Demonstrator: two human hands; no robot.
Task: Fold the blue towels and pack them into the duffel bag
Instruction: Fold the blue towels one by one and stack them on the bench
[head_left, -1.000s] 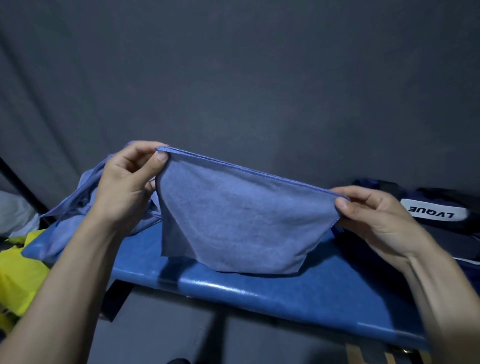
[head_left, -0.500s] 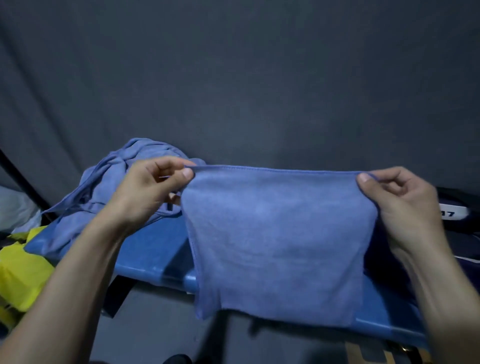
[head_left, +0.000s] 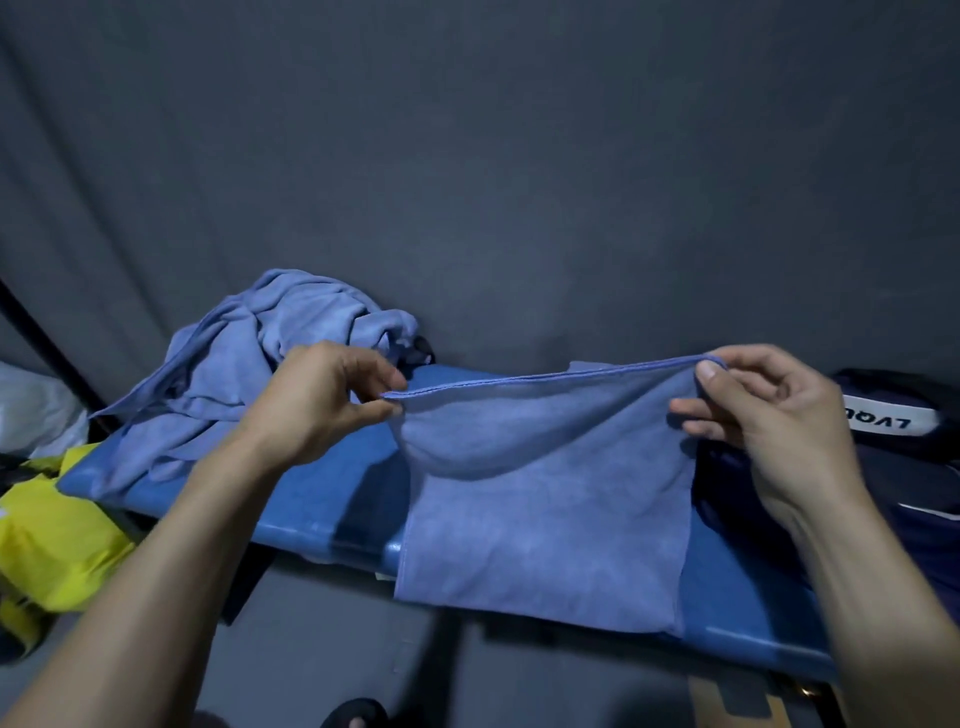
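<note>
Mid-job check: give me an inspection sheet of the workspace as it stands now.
Surface: blue padded bench, glossy front edge.
Job's things: blue towel held by top corners, draped over the bench front; heap of blue towels at bench's left end; dark duffel bag at right.
Clutter: yellow fabric below left.
Grippers: left hand and right hand each pinch a corner.
Cables: nothing seen.
Surroundings: grey curtain behind.

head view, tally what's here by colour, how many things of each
Blue: 3 - held towel, crumpled towel pile, bench
Navy: 1 - duffel bag
Yellow: 1 - yellow item
Total: 5
</note>
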